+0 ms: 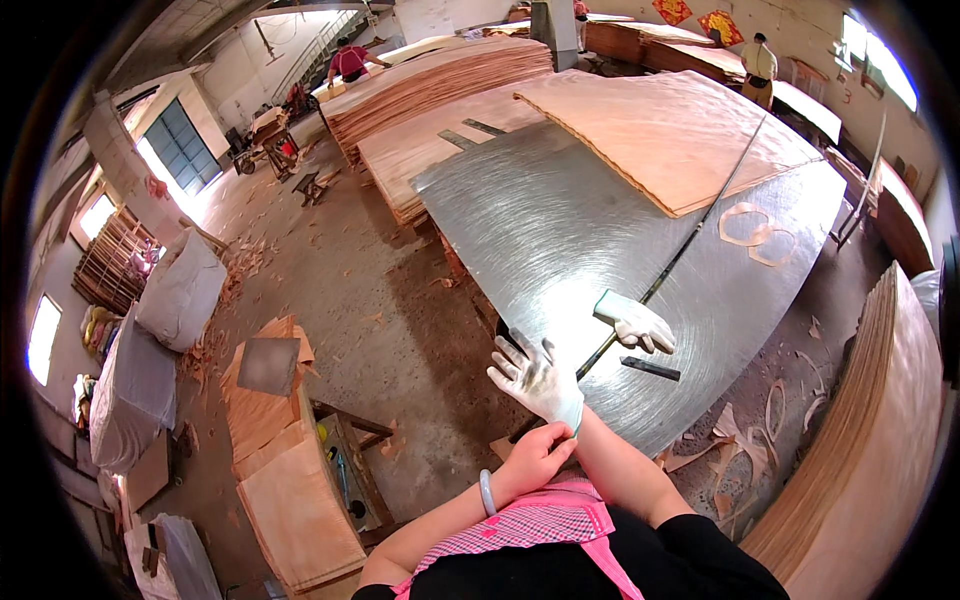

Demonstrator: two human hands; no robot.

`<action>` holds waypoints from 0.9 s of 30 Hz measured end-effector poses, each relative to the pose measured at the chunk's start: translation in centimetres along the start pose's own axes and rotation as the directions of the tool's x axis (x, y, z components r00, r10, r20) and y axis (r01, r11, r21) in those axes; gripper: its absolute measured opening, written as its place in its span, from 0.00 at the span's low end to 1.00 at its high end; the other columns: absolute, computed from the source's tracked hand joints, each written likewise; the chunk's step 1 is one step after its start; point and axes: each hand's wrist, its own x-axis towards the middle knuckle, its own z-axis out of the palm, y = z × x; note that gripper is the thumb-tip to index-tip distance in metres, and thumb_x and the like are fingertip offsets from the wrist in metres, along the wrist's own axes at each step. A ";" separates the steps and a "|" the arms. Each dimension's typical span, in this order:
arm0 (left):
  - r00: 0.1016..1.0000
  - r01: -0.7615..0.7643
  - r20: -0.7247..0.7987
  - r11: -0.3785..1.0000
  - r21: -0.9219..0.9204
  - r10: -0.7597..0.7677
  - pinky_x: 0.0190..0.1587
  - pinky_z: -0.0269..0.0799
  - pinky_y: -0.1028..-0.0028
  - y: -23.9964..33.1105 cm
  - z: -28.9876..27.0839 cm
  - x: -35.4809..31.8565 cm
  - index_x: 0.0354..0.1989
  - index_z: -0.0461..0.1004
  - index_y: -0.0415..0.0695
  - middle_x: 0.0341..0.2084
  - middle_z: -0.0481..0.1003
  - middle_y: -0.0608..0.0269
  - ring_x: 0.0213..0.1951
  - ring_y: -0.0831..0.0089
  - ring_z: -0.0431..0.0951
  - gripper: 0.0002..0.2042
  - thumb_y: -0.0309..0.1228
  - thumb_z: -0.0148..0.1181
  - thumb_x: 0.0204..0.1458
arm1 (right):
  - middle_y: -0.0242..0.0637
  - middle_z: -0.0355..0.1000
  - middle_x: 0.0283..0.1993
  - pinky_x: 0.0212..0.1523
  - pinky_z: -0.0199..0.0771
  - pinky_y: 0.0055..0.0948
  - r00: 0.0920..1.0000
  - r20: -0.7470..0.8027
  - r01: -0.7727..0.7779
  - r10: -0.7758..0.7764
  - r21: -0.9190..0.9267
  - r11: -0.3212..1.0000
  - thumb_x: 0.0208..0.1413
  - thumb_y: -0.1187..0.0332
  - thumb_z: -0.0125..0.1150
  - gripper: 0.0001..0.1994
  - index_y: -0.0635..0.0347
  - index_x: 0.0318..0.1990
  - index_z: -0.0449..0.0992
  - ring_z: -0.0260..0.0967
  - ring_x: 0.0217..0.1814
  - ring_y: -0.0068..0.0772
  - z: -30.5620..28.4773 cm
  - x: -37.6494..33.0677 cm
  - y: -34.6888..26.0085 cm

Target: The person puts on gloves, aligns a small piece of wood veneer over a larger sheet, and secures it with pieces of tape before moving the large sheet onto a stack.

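Observation:
My right hand (pixel 537 380) wears a white work glove with grey smudges on the palm, its fingers spread. Bare, with a pale bangle (pixel 487 493) at the wrist, my left hand (pixel 535 461) pinches the glove's cuff at my right wrist. Just beyond them is a metal-topped table (pixel 520 210). A second white glove (pixel 637 322) with a green-edged cuff lies there across a long dark rod (pixel 685 243). Close to that glove rests a short, flat black tool (pixel 650 369), its kind unclear.
A large veneer sheet (pixel 650 140) covers the table's far part, near thin veneer loops (pixel 745 225). Veneer stacks stand at the right (pixel 850 440) and far back (pixel 440 90). A veneer-covered bench (pixel 290 490) is at lower left. Scraps litter the floor; several people are in the background.

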 end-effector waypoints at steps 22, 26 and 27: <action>0.887 0.055 -0.459 0.998 0.025 -0.037 0.36 0.74 0.66 -6.3 3.4 2.9 0.39 0.78 0.35 0.29 0.81 0.50 0.32 0.62 0.82 0.11 0.24 0.63 0.46 | 0.48 0.62 0.64 0.64 0.66 0.52 0.957 -0.131 0.284 -0.258 0.255 0.924 0.69 0.44 0.35 0.28 0.55 0.64 0.60 0.63 0.65 0.48 1.4 -0.4 -0.8; 0.960 0.260 -0.140 0.957 0.131 -0.242 0.34 0.74 0.66 -5.4 3.0 2.1 0.30 0.79 0.35 0.25 0.81 0.52 0.29 0.67 0.81 0.10 0.31 0.64 0.50 | 0.47 0.54 0.72 0.69 0.58 0.51 0.949 -0.078 0.296 -0.305 -0.109 0.949 0.69 0.43 0.34 0.30 0.48 0.71 0.53 0.51 0.74 0.43 3.1 -1.3 -0.7; 0.918 0.386 0.007 0.899 0.206 -0.396 0.34 0.74 0.66 -3.6 2.7 2.0 0.28 0.79 0.35 0.25 0.81 0.52 0.29 0.68 0.81 0.11 0.33 0.64 0.50 | 0.45 0.52 0.73 0.70 0.55 0.50 0.924 -0.036 0.348 -0.381 -0.334 0.876 0.69 0.43 0.34 0.30 0.47 0.72 0.52 0.50 0.74 0.41 1.4 -0.8 -1.8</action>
